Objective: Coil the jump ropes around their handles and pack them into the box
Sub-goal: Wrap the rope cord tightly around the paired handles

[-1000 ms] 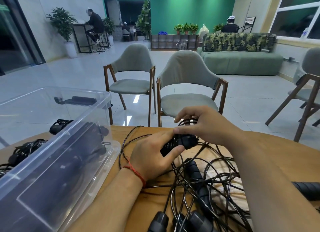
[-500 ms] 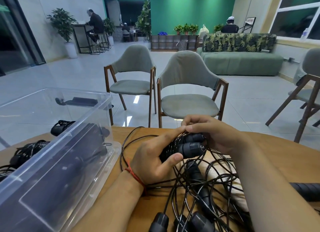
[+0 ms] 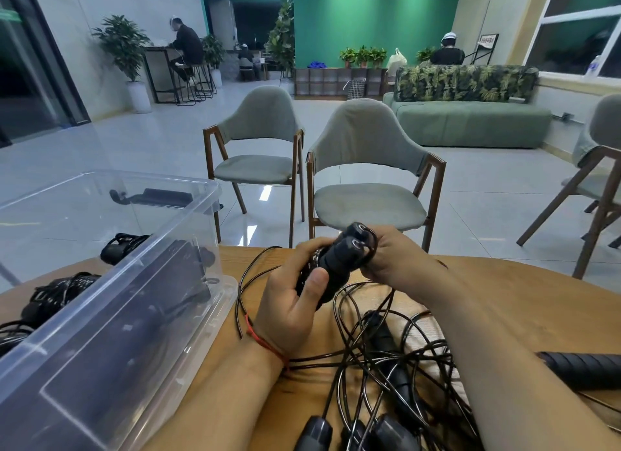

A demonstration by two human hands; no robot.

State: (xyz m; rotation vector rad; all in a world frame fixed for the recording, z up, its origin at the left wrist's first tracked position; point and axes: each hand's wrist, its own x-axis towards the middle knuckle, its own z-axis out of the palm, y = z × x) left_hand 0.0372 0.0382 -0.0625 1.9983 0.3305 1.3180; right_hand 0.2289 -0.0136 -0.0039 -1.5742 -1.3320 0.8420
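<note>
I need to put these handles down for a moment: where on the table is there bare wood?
The widest bare tabletop lies beyond the right forearm, between its far edge and the lone black handle. A narrow strip runs between the clear box and the left forearm. The rope tangle crowds the middle.

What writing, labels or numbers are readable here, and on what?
Standing sign behind the sofa: reddish marks, too small and blurred to read.
Jump rope handles: no writing visible.
Clear box: no label visible.
Nothing else readable.
</note>
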